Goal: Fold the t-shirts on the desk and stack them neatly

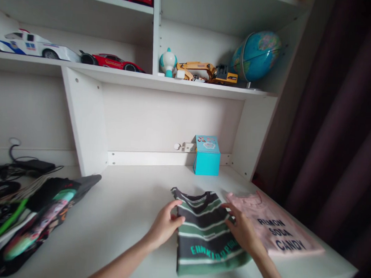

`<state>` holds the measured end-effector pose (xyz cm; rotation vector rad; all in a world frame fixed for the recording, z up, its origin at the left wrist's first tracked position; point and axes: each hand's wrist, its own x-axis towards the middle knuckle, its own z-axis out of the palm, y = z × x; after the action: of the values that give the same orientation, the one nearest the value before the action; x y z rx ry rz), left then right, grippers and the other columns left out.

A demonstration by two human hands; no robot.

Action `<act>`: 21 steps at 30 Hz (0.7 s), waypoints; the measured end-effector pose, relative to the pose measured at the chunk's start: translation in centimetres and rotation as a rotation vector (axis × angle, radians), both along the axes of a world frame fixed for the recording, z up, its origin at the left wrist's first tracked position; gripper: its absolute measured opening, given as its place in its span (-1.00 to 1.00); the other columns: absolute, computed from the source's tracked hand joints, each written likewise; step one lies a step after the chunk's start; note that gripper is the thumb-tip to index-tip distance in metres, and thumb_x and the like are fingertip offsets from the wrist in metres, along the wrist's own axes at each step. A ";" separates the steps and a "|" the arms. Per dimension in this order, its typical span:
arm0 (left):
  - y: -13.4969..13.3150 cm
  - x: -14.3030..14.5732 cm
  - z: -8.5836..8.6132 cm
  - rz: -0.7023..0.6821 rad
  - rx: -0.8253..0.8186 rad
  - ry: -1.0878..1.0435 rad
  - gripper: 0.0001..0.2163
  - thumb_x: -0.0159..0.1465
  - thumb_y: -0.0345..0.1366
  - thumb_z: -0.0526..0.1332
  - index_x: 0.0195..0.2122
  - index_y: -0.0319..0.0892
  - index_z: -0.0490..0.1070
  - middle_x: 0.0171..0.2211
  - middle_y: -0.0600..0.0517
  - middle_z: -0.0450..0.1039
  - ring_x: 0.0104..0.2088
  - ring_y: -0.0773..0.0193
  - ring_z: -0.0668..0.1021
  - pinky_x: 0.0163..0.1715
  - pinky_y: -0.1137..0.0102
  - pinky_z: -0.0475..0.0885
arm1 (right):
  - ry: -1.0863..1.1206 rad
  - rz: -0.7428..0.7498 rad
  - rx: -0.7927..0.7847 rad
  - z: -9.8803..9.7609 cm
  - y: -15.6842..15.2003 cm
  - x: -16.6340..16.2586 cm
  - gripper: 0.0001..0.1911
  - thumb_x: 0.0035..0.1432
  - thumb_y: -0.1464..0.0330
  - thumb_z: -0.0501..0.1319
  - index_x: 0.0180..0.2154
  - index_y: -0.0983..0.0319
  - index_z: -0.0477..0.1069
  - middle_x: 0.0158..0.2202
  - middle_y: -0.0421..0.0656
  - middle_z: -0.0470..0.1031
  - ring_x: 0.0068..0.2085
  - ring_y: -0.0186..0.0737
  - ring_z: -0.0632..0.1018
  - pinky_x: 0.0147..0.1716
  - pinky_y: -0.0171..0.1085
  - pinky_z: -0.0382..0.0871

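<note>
Left hand [165, 223] and right hand [242, 229], in the head view, touch opposite sides of a folded striped T-shirt [201, 229] on a white desk [128, 210], beside a folded pink shirt [285, 227]. Thumbs and forefingers are parted; whether they pinch cloth, I cannot tell. The step in hand seems to be handling the T-shirt by its sides, which calls for even, light contact. Above, the left compartment [85, 36] holds white [36, 46] and red toy cars [115, 62]; the right compartment [197, 40] holds a toy excavator [207, 70], a figure [168, 62] and a globe [261, 56].
</note>
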<state>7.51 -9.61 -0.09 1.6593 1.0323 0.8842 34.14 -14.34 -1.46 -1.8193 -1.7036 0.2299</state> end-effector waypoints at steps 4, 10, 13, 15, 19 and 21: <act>-0.1 5.4 1.1 -0.089 0.123 -0.038 -0.50 0.04 -0.32 0.19 0.06 -0.12 0.23 0.05 -0.06 0.29 -0.41 0.36 0.45 -0.34 0.41 0.42 | -0.186 -0.186 0.009 2.0 -1.2 5.2 -0.64 0.01 0.33 0.02 -0.13 0.08 0.39 -0.25 -0.15 0.52 -0.28 -0.06 0.53 -0.33 -0.22 0.31; -0.2 16.3 1.1 -0.170 0.203 -0.123 -0.44 -0.01 -0.41 0.20 0.09 -0.17 0.24 0.10 -0.06 0.22 -0.23 0.25 0.47 -0.16 0.33 0.43 | -0.352 -0.418 -0.013 3.8 -2.2 14.8 -0.59 0.05 0.32 -0.01 -0.06 0.06 0.38 -0.33 -0.12 0.53 -0.36 -0.07 0.54 -0.45 -0.27 0.30; 0.0 20.5 0.7 -0.142 0.203 -0.135 -0.44 -0.04 -0.43 0.22 0.07 -0.22 0.26 0.08 -0.09 0.26 -0.11 0.16 0.44 -0.07 0.30 0.37 | -0.380 -0.483 -0.042 3.8 -2.0 18.8 -0.58 0.05 0.32 -0.02 -0.05 0.08 0.38 -0.38 -0.10 0.53 -0.36 -0.04 0.54 -0.46 -0.26 0.31; 0.2 22.3 0.0 -0.125 0.198 -0.120 -0.43 -0.04 -0.43 0.22 0.07 -0.25 0.26 0.06 -0.12 0.28 -0.04 0.12 0.41 -0.01 0.29 0.31 | -0.381 -0.517 -0.057 3.1 -1.8 20.9 -0.56 0.06 0.31 -0.03 -0.02 0.09 0.36 -0.35 -0.08 0.54 -0.32 0.00 0.54 -0.44 -0.23 0.33; 0.6 23.7 -2.7 -0.162 0.144 -0.033 -0.46 -0.06 -0.42 0.25 0.01 -0.30 0.31 -0.02 -0.14 0.34 0.00 0.06 0.37 0.04 0.24 0.23 | -0.343 -0.499 -0.088 -0.1 -1.2 23.0 -0.59 0.02 0.32 -0.02 -0.11 0.12 0.44 -0.25 -0.06 0.54 -0.26 0.00 0.54 -0.35 -0.18 0.38; 0.5 23.6 -4.1 -0.211 0.126 -0.001 -0.49 -0.09 -0.39 0.28 -0.04 -0.28 0.35 -0.04 -0.13 0.35 -0.03 0.05 0.39 0.00 0.25 0.27 | -0.328 -0.489 -0.087 -1.7 -0.9 22.7 -0.62 0.01 0.30 -0.01 -0.18 0.10 0.48 -0.24 -0.07 0.53 -0.21 0.02 0.54 -0.31 -0.13 0.39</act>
<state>31.13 -9.08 -4.16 1.8350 0.7970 0.8237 56.88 -15.21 -3.20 -2.3727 -1.4026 -0.2141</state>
